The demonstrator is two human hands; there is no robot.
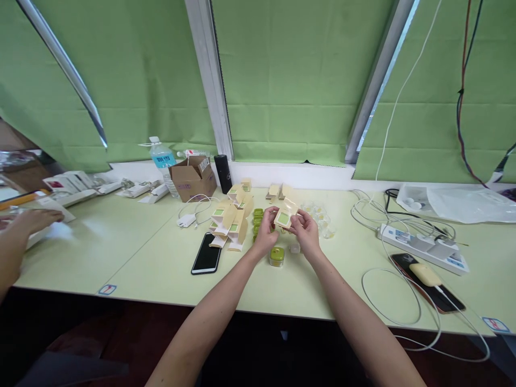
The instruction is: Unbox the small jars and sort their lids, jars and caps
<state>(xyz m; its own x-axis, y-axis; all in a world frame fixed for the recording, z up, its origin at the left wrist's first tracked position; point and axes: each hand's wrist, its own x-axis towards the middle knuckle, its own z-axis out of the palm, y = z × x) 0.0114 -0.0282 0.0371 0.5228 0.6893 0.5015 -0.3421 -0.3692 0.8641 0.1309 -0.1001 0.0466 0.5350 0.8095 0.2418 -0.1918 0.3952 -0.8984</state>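
Both my hands grip a small cream carton (284,217) with a green square window and a raised flap on its far side. My left hand (266,232) pinches its left edge, and my right hand (307,231) closes on the right edge. Just below the hands stands a small clear jar with a green lid (277,255). A little white piece (295,248) lies under my right hand. Several more green lids (258,216) form a column by my left hand, partly hidden by it. To the right are several clear round cups (320,215).
Folded cream cartons (231,223) are heaped left, beside a phone (206,254). Behind stand a cardboard box (193,180), black cylinder (223,173) and water bottle (163,161). Cables, a power strip (423,249) and another phone (447,295) lie right. A co-worker's hand (38,220) shows far left.
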